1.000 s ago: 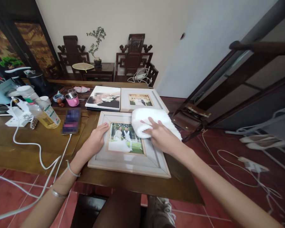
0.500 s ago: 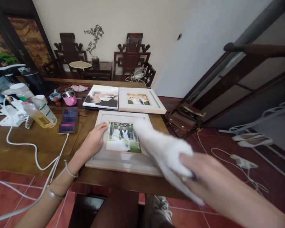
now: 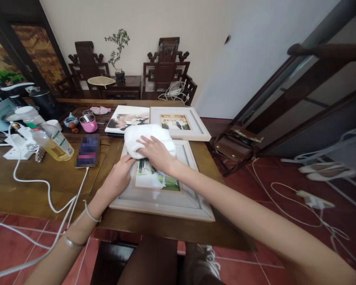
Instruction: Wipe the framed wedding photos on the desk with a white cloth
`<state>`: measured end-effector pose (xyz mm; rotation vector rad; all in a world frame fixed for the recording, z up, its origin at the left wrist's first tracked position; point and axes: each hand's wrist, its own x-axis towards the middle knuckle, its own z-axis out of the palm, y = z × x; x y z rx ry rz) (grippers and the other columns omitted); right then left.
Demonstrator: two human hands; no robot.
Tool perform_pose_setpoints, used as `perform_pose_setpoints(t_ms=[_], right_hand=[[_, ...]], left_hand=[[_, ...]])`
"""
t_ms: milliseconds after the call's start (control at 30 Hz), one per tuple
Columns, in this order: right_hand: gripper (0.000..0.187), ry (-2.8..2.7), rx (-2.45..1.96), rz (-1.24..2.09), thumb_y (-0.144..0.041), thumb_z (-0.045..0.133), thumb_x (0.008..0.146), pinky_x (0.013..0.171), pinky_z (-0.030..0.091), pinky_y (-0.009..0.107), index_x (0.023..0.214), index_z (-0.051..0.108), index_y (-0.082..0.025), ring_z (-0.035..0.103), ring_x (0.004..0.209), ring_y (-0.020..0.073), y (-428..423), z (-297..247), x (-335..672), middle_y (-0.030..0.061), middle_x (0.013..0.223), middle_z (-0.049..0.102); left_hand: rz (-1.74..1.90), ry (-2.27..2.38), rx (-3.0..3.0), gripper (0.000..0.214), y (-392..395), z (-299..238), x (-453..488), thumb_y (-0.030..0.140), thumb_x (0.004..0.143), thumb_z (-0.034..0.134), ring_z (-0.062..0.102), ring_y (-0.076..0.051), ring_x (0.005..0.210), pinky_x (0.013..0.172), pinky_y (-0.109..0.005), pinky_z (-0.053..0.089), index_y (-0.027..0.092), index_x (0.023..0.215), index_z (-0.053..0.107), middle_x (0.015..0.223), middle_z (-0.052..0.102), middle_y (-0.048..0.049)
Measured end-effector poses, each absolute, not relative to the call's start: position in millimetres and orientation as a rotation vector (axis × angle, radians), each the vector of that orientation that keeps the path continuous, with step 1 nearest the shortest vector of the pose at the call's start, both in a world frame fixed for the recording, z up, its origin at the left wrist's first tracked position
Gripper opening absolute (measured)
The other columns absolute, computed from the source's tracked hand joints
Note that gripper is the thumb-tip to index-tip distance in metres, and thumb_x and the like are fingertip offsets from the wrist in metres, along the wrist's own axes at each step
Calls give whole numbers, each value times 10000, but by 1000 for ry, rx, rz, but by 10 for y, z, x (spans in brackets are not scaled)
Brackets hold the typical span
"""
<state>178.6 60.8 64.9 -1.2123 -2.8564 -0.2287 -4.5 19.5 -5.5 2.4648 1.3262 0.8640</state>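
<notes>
A pale picture frame [image 3: 160,204] lies flat on the table near its front edge, with a printed photo [image 3: 169,184] in its middle. My left hand [image 3: 118,176] grips the frame's left side, fingers over the border. Under my right hand [image 3: 156,152] is a folded white towel [image 3: 150,132], pressed against the frame's upper part. The fingers of that hand are spread across the cloth. The towel and hand hide the top of the photo and much of the frame's upper border.
Behind lie a second framed photo [image 3: 195,122] and a white-edged photo panel [image 3: 130,113]. On the left are a phone [image 3: 87,152] with its charging cable [image 3: 80,186], a leaning bottle [image 3: 59,142], a pink cup [image 3: 89,123] and a power strip [image 3: 17,147]. A brown bag [image 3: 233,148] hangs at right.
My right hand has swung the towel from the frame's right side up and left onto its top part, and now lies flat on it. My left hand stays on the frame's left side.
</notes>
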Motion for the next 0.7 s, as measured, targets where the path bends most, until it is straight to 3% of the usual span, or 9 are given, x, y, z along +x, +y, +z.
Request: perform_pose_setpoints(t_ms=[200,333,533,600,700], right_hand=[[534,-2779,-1464,-278,121,459,734,1066,380,482,1087,745,-159,559,1261,294,504,650,2504,171,1296,651],[550,-2737,-1616,-296,127,432,693,1037,425,478,1066,754,-119,614,1191,306,319,650,2907,223,1334,607],[580,-2765,-1593,-132,103,440,585,1034,425,580,1004,755,-145,455,1348,367,-499,621,2829,176,1374,589],[552,-2769,-1486,-1,66,456,558,1004,465,559,940,761,-190,515,1297,363,-839,668,2833,147,1324,636],[511,-2694,-1268,165,24,435,599,837,571,385,878,751,-266,679,1059,268,-1172,836,2977,77,1142,733]], left_hand=[[849,1428,2403,644,166,-191,-82,-73,755,361,432,-235,1395,1171,-486,354,131,1334,556,1457,511,-144],[875,1425,2387,655,163,-199,-81,-81,747,361,428,-228,1398,1176,-479,352,131,1335,555,1454,516,-144],[901,1413,2401,627,155,-161,-66,-84,745,359,452,-224,1381,1168,-478,371,131,1288,586,1432,540,-139],[904,1427,2401,607,155,-159,-62,-80,755,357,461,-227,1374,1163,-486,376,136,1268,599,1421,550,-140],[890,1420,2429,607,162,-157,-63,-81,745,358,467,-234,1368,1158,-487,383,131,1257,604,1414,555,-143]])
